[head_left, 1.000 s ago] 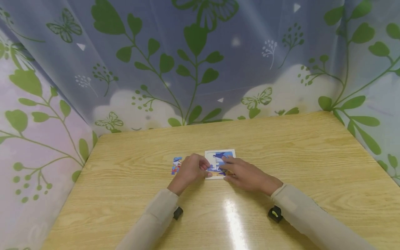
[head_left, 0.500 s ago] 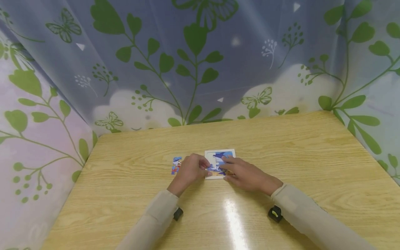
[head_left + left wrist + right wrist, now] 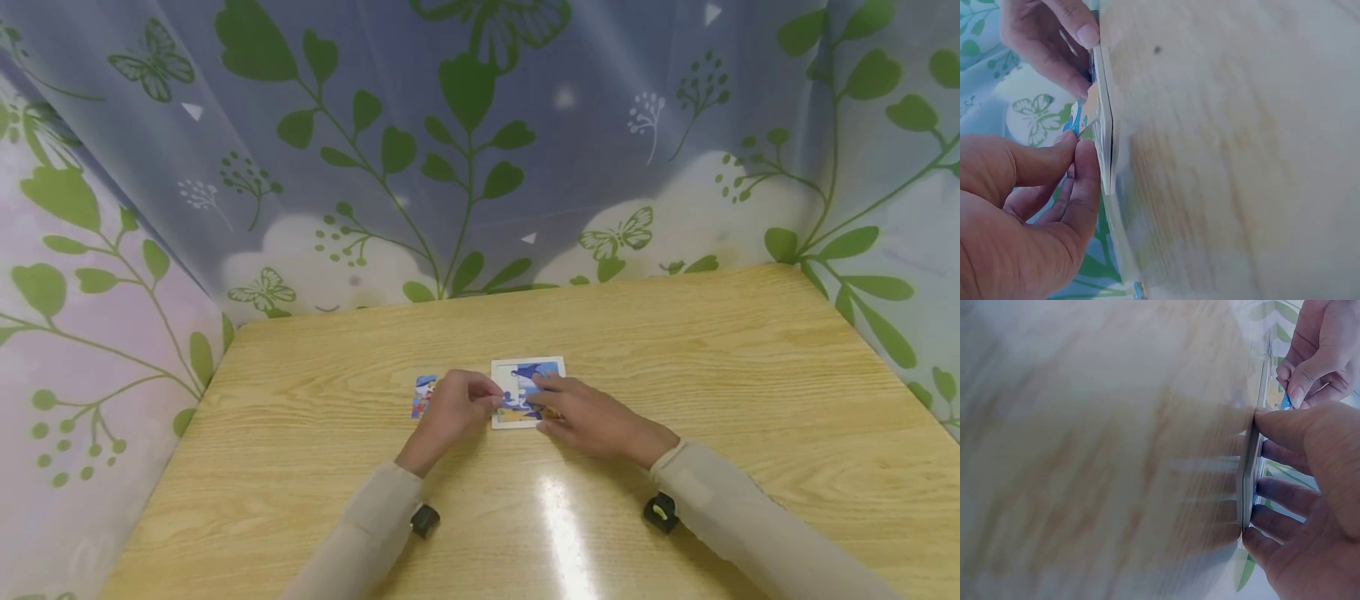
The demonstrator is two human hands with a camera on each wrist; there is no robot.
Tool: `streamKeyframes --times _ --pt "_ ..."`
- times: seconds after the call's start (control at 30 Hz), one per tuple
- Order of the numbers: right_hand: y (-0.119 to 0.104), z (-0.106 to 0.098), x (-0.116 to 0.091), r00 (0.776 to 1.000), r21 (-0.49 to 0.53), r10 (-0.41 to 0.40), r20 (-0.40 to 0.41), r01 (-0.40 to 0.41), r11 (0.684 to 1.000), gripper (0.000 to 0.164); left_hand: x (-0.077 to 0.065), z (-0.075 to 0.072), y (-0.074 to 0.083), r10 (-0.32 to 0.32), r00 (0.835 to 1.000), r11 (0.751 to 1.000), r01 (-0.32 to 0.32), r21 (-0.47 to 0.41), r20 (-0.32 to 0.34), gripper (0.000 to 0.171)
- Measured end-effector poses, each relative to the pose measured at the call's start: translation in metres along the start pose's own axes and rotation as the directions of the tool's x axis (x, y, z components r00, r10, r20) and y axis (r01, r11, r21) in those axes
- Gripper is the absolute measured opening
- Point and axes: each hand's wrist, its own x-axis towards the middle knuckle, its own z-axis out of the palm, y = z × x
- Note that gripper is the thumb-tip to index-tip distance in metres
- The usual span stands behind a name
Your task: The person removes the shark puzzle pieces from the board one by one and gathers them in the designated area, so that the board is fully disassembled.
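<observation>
My left hand (image 3: 452,410) pinches a small blue, white and tan jigsaw piece (image 3: 1075,119) between thumb and fingertips. In the left wrist view the piece stands tilted above the edge of a white-framed jigsaw puzzle tray (image 3: 527,362). My right hand (image 3: 597,418) rests on the tray's right part, fingers spread over the picture and thumb at the near edge, also seen with the tray edge (image 3: 1246,487) in the right wrist view. Blue and tan picture pieces fill the tray's right and lower parts. Its upper left shows a pale bare area.
Colourful jigsaw pieces (image 3: 423,395) lie left of the tray, partly hidden by my left hand. The wood-grain table (image 3: 337,367) meets a leaf-patterned curtain (image 3: 390,208) at the back and sides.
My left hand has drawn back slightly, and its thumb has lifted from the tray's lower left edge, with the piece between its fingertips. My right hand has stayed in place.
</observation>
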Motion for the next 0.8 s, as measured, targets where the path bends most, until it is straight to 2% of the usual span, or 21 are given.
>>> streamKeyframes --times 0.3,0.53,0.8 --pt "-0.001 -0.001 0.000 1.000 -0.001 0.015 0.011 -0.015 1.000 0.040 -0.010 -0.013 -0.005 -0.024 1.000 0.998 0.024 -0.066 -0.013 0.007" --pt "-0.002 -0.001 -0.001 1.000 0.003 0.011 0.013 -0.011 1.000 0.040 -0.022 -0.032 -0.014 -0.073 0.997 0.997 0.072 -0.037 -0.038 0.006" --pt "-0.002 -0.001 -0.002 1.000 -0.002 0.000 0.008 0.000 1.000 0.040 -0.031 -0.050 -0.024 -0.080 0.995 0.997 0.081 0.007 -0.065 0.008"
